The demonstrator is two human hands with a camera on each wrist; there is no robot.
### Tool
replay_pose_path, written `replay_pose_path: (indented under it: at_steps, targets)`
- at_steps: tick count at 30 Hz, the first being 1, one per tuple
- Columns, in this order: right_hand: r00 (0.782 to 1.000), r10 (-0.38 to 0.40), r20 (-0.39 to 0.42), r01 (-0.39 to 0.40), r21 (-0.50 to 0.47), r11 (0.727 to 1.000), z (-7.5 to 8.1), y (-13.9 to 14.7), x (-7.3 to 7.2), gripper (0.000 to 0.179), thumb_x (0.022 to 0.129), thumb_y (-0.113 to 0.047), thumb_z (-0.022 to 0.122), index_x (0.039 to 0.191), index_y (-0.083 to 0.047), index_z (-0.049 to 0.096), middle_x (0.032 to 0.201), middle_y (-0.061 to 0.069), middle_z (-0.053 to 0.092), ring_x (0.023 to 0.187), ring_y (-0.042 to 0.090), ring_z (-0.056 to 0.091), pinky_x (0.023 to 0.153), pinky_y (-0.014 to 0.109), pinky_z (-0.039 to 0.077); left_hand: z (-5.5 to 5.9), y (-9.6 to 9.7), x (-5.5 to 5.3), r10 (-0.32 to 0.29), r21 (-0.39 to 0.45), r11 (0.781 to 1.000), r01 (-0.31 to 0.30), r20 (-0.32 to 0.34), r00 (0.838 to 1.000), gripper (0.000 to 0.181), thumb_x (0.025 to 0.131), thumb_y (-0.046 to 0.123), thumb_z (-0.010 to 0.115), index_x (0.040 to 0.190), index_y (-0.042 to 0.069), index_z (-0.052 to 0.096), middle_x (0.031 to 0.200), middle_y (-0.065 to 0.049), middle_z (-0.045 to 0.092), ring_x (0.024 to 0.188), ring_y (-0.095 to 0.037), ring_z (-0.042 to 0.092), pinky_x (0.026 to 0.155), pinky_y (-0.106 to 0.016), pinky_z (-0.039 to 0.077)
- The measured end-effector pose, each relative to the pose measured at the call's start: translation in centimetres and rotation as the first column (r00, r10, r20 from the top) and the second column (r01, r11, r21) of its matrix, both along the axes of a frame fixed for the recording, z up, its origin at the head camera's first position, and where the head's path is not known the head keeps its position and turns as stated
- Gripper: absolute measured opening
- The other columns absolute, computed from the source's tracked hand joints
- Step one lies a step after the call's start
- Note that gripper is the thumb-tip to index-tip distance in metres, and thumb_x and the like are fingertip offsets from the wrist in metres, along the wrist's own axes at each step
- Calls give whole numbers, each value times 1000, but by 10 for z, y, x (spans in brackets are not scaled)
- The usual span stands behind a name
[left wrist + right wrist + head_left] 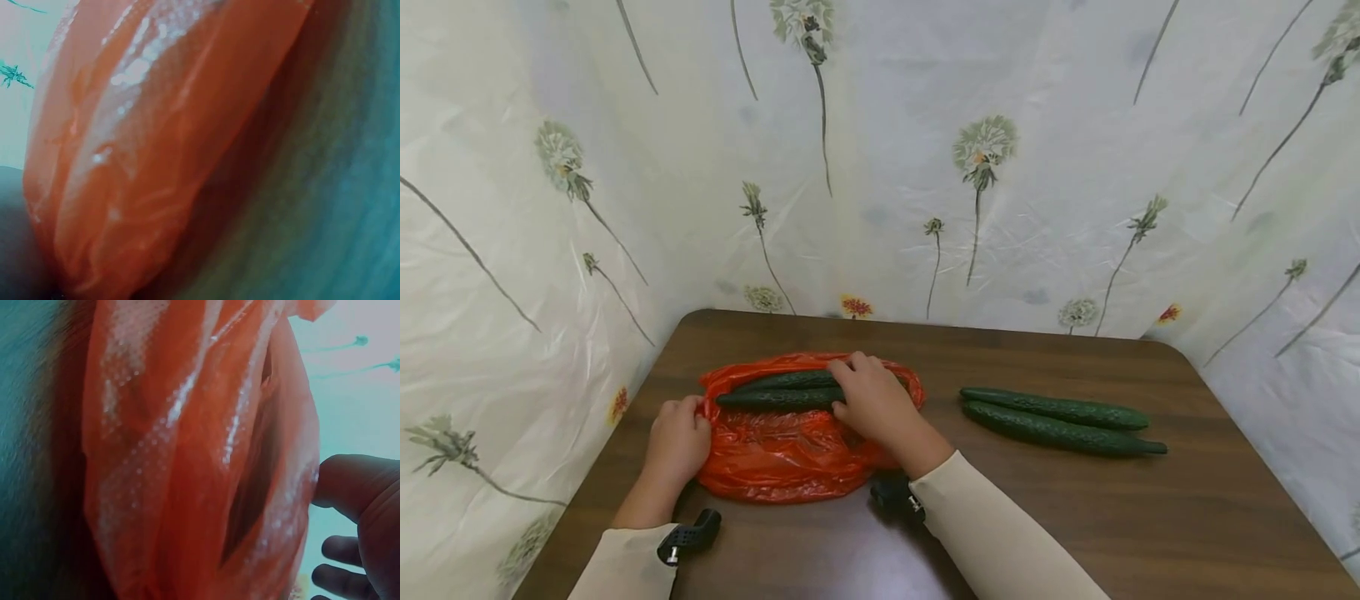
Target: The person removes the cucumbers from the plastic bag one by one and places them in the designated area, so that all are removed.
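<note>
Two dark green, bumpy cucumbers (778, 399) lie side by side in the mouth of a red plastic bag (775, 471), seen in the head view. My left hand (679, 442) grips the bag's left edge with curled fingers. Reaching over the bag's mouth, my right hand (876, 398) holds the nearer cucumber towards its right end, thumb on the near side; the hand covers that end. In the left wrist view the bag (137, 156) fills the middle. The right wrist view shows my right hand (369, 519) beside the bag's opening, with the cucumbers hidden behind red plastic.
Two more cucumbers (1060, 423) lie together on the brown wooden table (1195, 517), right of the bag. Behind and beside the table hangs a pale sheet (880, 167) printed with dandelions. A black wrist device (690, 537) sits at my left cuff.
</note>
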State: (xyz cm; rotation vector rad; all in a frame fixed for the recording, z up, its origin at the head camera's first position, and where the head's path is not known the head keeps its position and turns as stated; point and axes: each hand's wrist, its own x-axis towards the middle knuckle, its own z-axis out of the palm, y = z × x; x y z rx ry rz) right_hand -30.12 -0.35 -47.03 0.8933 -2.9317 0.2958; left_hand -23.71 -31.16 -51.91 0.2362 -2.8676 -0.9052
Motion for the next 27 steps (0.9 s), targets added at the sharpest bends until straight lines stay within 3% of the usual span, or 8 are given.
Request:
replay_pose_path:
  at_steps: [9,16,27]
  targets:
    - [998,3,59,-4,6,1000,-1,-9,-2,61,95,-37,77,150,-23,52,136,8,56,122,27,56,101,45,55,2,0,0,2,5,1000,-3,20,1000,42,102,9,42,136,-9,58,129,-36,53,118,-55,53,105,-66,41]
    - [999,15,29,-16,25,1000,1,-21,-2,61,94,-37,78,148,-22,54,134,6,58,118,26,57,99,44,55,4,-1,-1,4,5,1000,-4,1,1000,42,102,10,42,136,-9,58,129,-35,54,119,-54,52,106,-66,40]
    - [998,-15,64,9,97,995,-9,-37,-4,63,94,-40,78,150,-25,53,136,6,56,117,26,54,96,43,55,0,-2,-1,9,3,1000,-9,8,1000,43,102,10,42,137,-9,57,132,-35,53,122,-54,52,108,-65,40]
